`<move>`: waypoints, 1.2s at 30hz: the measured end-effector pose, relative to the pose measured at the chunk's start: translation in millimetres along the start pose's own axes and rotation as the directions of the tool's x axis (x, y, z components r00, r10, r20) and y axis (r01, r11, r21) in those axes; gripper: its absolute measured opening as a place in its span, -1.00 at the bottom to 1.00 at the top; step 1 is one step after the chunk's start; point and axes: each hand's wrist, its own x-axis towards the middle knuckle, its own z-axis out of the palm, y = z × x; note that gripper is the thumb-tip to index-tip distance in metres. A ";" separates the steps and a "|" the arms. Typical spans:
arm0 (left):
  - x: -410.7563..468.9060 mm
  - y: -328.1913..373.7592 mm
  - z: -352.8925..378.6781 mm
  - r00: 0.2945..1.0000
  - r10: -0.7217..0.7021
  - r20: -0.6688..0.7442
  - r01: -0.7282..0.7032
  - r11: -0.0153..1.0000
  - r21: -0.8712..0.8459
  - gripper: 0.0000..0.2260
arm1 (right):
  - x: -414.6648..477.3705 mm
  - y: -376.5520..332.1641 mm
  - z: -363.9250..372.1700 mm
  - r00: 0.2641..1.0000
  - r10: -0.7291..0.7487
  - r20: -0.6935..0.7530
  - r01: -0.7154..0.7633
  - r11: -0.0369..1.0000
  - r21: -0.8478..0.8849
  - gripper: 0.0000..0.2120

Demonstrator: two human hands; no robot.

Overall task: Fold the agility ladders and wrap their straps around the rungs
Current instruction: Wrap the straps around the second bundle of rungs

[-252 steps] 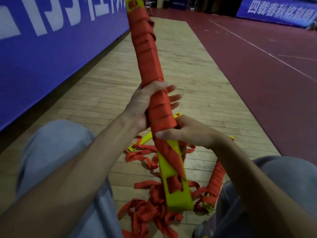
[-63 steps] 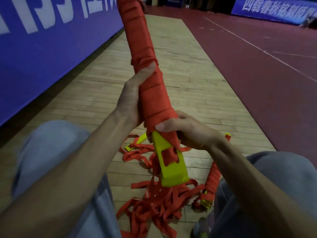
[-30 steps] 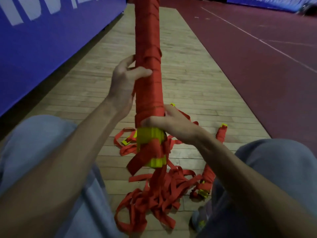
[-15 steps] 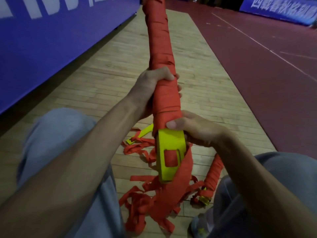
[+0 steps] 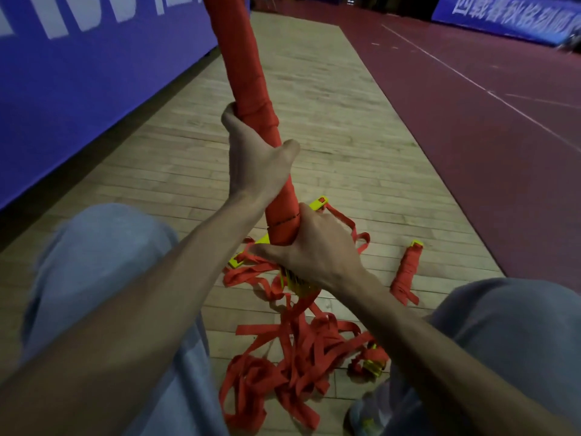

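Got the ladder bundle (image 5: 248,73) tilted up between my knees, with its top end running out of the top of the shot. My left hand (image 5: 254,158) is curled around it about midway up. My right hand (image 5: 314,250) grips the lower end right where the red wrapping stops, and the yellow rung ends (image 5: 298,283) poke out under my palm. From there the loose strap (image 5: 292,350) drops into a tangled heap on the wooden floor (image 5: 330,121) between my legs. A second wrapped bundle (image 5: 405,272) lies just right of the heap, near my right knee (image 5: 509,325). Space-wise, the blue banner wall (image 5: 78,89) hems in the left edge of the wood strip. The red court (image 5: 471,136) spreads out along the right edge, and the wood runs on ahead.
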 end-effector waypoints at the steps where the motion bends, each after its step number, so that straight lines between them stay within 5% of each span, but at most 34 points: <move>1: -0.1 0.3 -2.4 0.999 -0.031 0.033 0.032 0.999 -0.043 -0.42 | 0.7 1.0 0.1 1.000 -0.005 -0.010 0.005 1.000 0.006 -0.52; 5: 6.1 1.4 -14.4 0.983 -0.127 0.132 0.156 0.957 -0.243 -0.51 | 7.7 10.4 -14.1 0.998 -0.026 0.065 0.003 0.945 0.326 -0.72; 9: 7.0 5.9 -22.4 0.956 -0.130 0.265 0.241 0.860 -0.449 -0.55 | 7.7 9.0 -31.6 0.983 -0.097 0.157 -0.044 0.703 0.710 -0.74; 12: -0.6 11.1 -20.6 0.856 -0.154 0.493 0.450 0.690 -0.567 -0.85 | 2.0 1.9 -33.5 0.958 -0.169 0.230 -0.101 0.554 0.826 -0.87; 14: -3.2 10.6 -17.8 0.792 -0.112 0.600 0.555 0.543 -0.631 -0.87 | 1.6 2.3 -33.2 0.934 -0.211 0.289 -0.157 0.485 0.861 -0.82; 17: -3.0 4.6 -15.6 0.773 -0.089 0.628 0.595 0.448 -0.668 -0.86 | 5.0 7.9 -36.9 0.906 -0.231 0.353 -0.187 0.531 0.826 -0.63; 20: -0.6 -1.7 -15.6 0.744 -0.160 0.649 0.632 0.485 -0.605 -0.91 | 8.6 11.5 -45.8 0.876 -0.219 0.430 -0.190 0.663 0.724 -0.77; 22: 1.8 -7.9 -14.7 0.788 -0.215 0.577 0.583 0.563 -0.586 -0.80 | 13.3 16.4 -47.1 0.868 -0.192 0.459 -0.138 0.793 0.593 -0.81; 26: 3.6 -13.9 -12.1 0.945 -0.248 0.216 0.320 0.837 -0.443 -0.65 | 20.9 24.3 -37.2 0.868 -0.163 0.469 -0.024 0.930 0.368 -0.57; 30: 4.9 -16.3 -6.1 0.991 -0.133 -0.024 0.127 0.978 -0.167 -0.62 | 18.5 18.3 -16.9 0.869 -0.132 0.477 0.009 0.968 0.251 -0.44; 33: 3.1 -16.9 -4.8 0.995 -0.097 -0.035 0.094 0.991 -0.094 -0.62 | 14.3 15.4 3.4 0.929 -0.030 0.368 -0.015 0.993 0.119 -0.25; 36: 0.4 -13.5 -4.9 0.990 -0.123 0.069 0.132 0.980 -0.150 -0.73 | 14.6 17.4 0.2 0.949 -0.025 0.313 -0.026 0.987 0.159 -0.47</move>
